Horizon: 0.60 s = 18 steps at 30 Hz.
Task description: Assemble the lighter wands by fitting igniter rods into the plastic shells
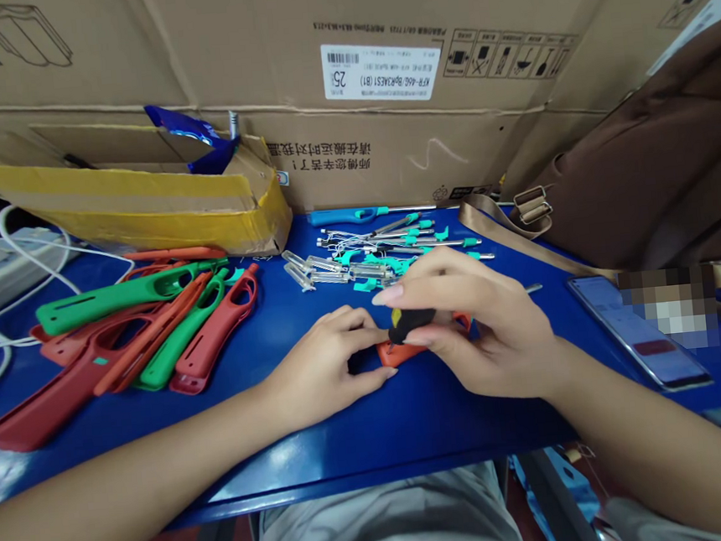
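One orange shell (393,353) sits between your fingers, seemingly mid-work.
Left of your fingers, separate red and green shells (152,335) pile up; your left fingers (365,338) pinch the orange one on the counter (326,454); beyond them, clear tubes (325,265) and metal rods (417,237) lie loose, apparently unassembled; your right fingers (450,289) grip a black tool (414,322) above it.
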{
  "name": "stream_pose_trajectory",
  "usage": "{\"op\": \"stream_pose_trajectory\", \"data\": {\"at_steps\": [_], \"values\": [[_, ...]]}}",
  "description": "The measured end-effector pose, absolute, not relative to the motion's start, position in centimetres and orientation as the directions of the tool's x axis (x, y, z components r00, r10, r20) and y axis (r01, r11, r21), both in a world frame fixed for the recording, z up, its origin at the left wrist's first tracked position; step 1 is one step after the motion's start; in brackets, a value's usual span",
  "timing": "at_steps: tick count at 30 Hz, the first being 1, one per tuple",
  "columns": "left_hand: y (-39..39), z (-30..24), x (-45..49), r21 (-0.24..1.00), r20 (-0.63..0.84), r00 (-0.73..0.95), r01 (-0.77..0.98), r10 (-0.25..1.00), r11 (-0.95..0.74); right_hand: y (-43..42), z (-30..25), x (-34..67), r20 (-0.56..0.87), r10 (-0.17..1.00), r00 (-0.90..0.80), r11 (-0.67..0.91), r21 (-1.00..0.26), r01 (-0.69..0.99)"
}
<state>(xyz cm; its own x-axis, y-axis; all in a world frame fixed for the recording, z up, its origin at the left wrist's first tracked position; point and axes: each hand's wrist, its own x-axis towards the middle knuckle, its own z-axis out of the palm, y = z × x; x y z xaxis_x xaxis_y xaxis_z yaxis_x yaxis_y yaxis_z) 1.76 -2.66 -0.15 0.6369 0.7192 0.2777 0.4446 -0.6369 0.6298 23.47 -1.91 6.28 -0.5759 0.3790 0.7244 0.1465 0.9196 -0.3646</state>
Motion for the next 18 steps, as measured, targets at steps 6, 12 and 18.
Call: {"op": "stream_pose_trajectory", "data": {"at_steps": [6,12,18], "values": [[-2.67,-0.11,1.76,0.611,0.288,0.639,0.451,0.713,-0.651,-1.9,6.23,24.09,0.648,0.372,-0.664,0.928,-0.242,0.284],[-2.64,-0.07,1.72,0.611,0.288,0.634,0.455,0.717,-0.648,-1.76,6.24,24.08,0.688,0.379,-0.619,0.92,-0.351,0.173],[-2.71,-0.16,1.78,0.632,0.268,0.641,0.446,0.719,-0.634,-2.13,6.44,23.83,0.665,0.374,-0.647,0.927,-0.257,0.271]]}}
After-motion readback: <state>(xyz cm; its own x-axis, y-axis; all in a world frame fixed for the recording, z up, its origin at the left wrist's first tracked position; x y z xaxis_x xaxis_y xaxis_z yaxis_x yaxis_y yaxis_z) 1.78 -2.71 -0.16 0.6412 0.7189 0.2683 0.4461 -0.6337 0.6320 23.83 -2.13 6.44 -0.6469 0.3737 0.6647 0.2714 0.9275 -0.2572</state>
